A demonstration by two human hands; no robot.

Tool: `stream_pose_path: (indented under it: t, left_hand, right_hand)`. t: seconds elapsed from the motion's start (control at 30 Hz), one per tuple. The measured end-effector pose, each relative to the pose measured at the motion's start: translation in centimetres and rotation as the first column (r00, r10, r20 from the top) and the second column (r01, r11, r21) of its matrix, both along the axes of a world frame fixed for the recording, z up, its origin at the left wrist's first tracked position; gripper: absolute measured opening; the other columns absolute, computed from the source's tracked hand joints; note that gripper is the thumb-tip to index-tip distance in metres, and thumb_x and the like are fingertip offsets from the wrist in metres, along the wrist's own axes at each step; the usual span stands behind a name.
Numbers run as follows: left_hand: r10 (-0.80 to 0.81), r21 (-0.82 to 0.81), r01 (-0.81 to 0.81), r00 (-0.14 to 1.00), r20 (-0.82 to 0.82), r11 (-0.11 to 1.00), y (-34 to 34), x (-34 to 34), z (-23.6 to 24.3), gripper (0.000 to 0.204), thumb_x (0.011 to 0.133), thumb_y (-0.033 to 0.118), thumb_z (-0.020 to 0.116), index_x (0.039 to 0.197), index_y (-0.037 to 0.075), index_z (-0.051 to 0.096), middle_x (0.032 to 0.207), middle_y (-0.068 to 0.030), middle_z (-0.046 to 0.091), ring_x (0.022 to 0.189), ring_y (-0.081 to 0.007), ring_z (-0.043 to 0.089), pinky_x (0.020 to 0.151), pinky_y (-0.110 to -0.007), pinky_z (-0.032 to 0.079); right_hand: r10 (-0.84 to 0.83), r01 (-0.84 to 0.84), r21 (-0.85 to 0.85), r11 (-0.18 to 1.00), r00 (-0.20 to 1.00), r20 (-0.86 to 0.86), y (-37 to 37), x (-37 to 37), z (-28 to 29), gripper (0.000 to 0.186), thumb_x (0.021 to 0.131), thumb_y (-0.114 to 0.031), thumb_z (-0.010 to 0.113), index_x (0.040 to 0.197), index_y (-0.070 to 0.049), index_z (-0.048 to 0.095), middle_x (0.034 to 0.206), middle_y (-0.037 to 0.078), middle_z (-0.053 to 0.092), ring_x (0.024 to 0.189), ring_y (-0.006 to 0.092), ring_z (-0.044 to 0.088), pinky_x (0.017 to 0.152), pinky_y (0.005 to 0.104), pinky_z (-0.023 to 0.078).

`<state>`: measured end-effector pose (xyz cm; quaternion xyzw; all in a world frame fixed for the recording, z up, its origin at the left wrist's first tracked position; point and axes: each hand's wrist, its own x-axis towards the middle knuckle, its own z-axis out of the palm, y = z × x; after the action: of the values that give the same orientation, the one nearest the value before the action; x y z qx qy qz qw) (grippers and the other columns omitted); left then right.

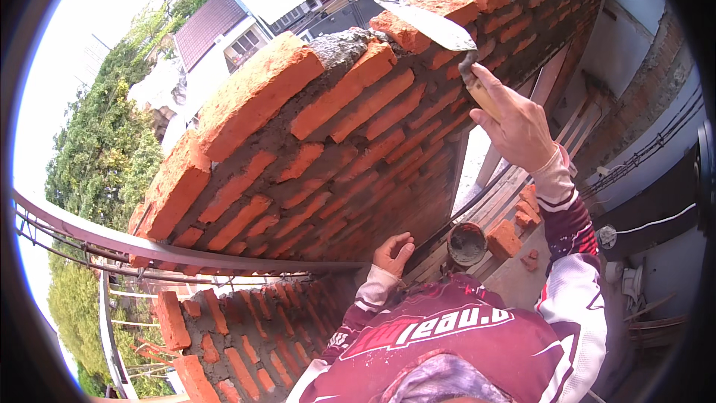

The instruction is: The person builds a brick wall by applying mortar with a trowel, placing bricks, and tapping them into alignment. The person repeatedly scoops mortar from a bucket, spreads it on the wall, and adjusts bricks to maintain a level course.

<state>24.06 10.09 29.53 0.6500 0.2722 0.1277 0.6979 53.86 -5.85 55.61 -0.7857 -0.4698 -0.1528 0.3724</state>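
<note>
My right hand (514, 116) is closed around the wooden handle of a trowel (436, 26). Its pale metal blade points up and to the left, over the top of a red brick wall (373, 116). In the gap between two top bricks lies a patch of wet grey mortar (344, 51), left of the blade. A long brick (257, 97) sits on the top course beside that mortar. Low against the wall's near face, my left hand (393, 255) holds nothing; its fingers are loosely bent and the thumb stands apart.
A round bucket (468, 244) with grey mortar stands on wooden planks, beside loose bricks (504, 239). A curved metal bar (186, 254) crosses the left side, above a second brick wall (246, 343). Trees (104, 134) and houses lie beyond the wall.
</note>
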Motion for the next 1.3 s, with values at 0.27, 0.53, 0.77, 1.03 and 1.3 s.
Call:
stream_pose_path:
  t: [0.27,0.53,0.77,1.03,1.3]
  left_hand:
    - [0.107,-0.105,-0.098,0.991,0.084,0.990,-1.3,-2.8,-2.7,0.033,0.098,0.018,0.073,0.124,-0.002,0.068,0.113,-0.0082,0.074,0.106,-0.0131,0.068,0.096,-0.027,0.053]
    - [0.097,-0.062,-0.094,0.994,0.046,0.994,-2.1,-3.4,-2.8,0.032,0.098,0.020,0.074,0.123,0.000,0.069,0.109,-0.0060,0.075,0.100,-0.0112,0.068,0.091,-0.026,0.053]
    - [0.061,-0.056,-0.059,0.998,0.034,0.997,-1.9,-3.6,-2.0,0.032,0.099,0.016,0.072,0.126,-0.001,0.067,0.114,-0.0085,0.074,0.105,-0.0133,0.068,0.094,-0.027,0.053]
    - [0.135,-0.052,-0.133,0.990,0.046,0.990,-2.8,-4.8,-2.3,0.032,0.098,0.019,0.074,0.123,0.000,0.069,0.111,-0.0065,0.074,0.103,-0.0114,0.068,0.092,-0.026,0.053]
    - [0.354,-0.106,-0.342,0.928,0.118,0.934,-3.2,-8.3,-3.8,0.033,0.098,0.016,0.073,0.125,-0.002,0.067,0.112,-0.0068,0.074,0.103,-0.0114,0.068,0.092,-0.025,0.054]
  right_hand:
    - [-0.008,0.186,-0.326,0.927,0.878,0.478,5.8,-0.6,10.5,0.044,0.097,-0.019,0.055,0.141,-0.020,0.057,0.102,0.019,0.070,0.085,0.0369,0.073,0.075,0.0477,0.059]
    - [0.034,0.371,-0.366,0.854,0.662,0.749,8.0,-3.7,11.7,0.054,0.093,-0.013,0.059,0.146,-0.019,0.053,0.096,0.013,0.069,0.080,0.0267,0.075,0.065,0.0369,0.060]
    - [0.104,0.438,-0.364,0.822,0.513,0.852,8.1,-4.4,11.2,0.058,0.094,-0.013,0.059,0.151,-0.013,0.048,0.092,0.010,0.067,0.069,0.0208,0.073,0.060,0.0317,0.057]
    - [0.130,0.447,-0.406,0.797,0.530,0.838,8.1,-3.8,11.0,0.060,0.095,-0.014,0.060,0.153,-0.012,0.045,0.094,0.011,0.068,0.069,0.0202,0.072,0.061,0.0312,0.058]
    - [0.100,0.464,-0.451,0.763,0.604,0.791,7.1,-3.7,10.7,0.064,0.094,-0.013,0.060,0.155,-0.014,0.043,0.096,0.012,0.069,0.072,0.0212,0.075,0.060,0.0316,0.058]
